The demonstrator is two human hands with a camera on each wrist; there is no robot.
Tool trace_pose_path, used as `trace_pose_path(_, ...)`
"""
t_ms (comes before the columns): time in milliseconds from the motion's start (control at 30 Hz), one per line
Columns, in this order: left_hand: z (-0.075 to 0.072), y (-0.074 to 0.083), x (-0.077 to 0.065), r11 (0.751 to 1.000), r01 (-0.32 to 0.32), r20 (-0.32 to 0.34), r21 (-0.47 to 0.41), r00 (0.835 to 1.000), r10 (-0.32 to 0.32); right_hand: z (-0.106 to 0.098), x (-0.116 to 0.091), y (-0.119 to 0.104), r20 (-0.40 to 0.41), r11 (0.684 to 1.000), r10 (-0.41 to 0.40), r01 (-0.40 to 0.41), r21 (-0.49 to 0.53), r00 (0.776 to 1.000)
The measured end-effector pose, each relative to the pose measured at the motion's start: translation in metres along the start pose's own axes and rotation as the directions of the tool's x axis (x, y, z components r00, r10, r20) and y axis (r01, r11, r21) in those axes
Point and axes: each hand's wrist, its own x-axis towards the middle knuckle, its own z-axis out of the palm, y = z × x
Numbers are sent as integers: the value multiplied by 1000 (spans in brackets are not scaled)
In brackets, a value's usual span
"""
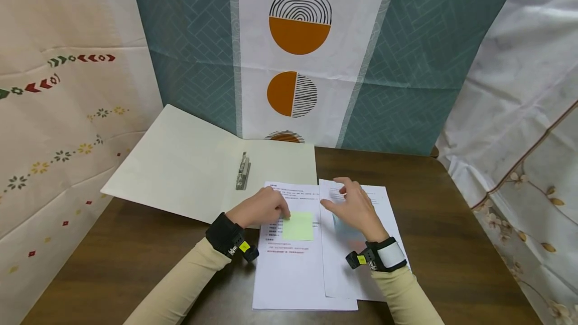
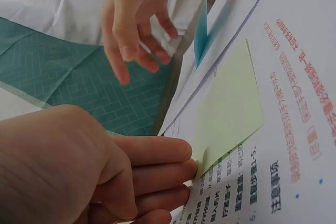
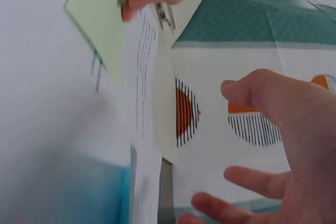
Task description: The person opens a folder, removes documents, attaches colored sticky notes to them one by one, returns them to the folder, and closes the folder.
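A pale green sticky note (image 1: 298, 227) lies on a printed sheet (image 1: 302, 285) with black and red text. My left hand (image 1: 259, 209) is at the note's upper left corner; in the left wrist view its fairly straight fingertips touch the note's edge. Over a second sheet (image 1: 345, 280), just to the right, my right hand (image 1: 356, 209) hovers with thumb and fingers spread and nothing between them. That sheet bears a blue sticky note (image 2: 201, 32), standing up from the paper, and a reddish patch (image 1: 355, 246) partly behind my right hand and wrist.
Behind the sheets, an opened folder (image 1: 180, 164) with a metal clip (image 1: 243, 170) reaches to the back left. The brown wooden table (image 1: 429, 224) meets patterned cloths at the back and both sides. The two sheets overlap along their inner edges.
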Motion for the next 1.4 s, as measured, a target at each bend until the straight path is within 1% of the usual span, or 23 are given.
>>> trace_pose_path(100,-1,1,0,1000,-5,-8,-2,1000,5,-10,-3,10,-6,998,62,-62,-10,998)
trace_pose_path(400,-1,-1,0,1000,9,-18,-17,1000,-10,-36,-12,40,1,983,169,-169,-68,986)
trace_pose_path(633,0,-1,0,1000,8,-18,-12,1000,-8,-47,-18,59,61,963,258,-251,-101,964)
trace_pose_path(867,0,-1,1,1000,-8,-12,-22,1000,8,-57,-26,80,91,949,303,-291,-125,949)
trace_pose_path(1000,-1,-2,0,1000,-9,-13,-23,1000,8,-60,-31,90,94,934,343,-329,-141,935)
trace_pose_path(1100,-1,-3,0,1000,-2,-15,-20,1000,2,-57,-34,93,92,926,360,-342,-161,928)
trace_pose_path(1267,-1,-5,0,1000,2,-13,-18,1000,-2,-48,-34,94,65,924,352,-336,-180,934)
trace_pose_path(1400,0,-5,1,1000,4,-12,-18,1000,-4,-44,-35,94,52,922,360,-347,-172,932)
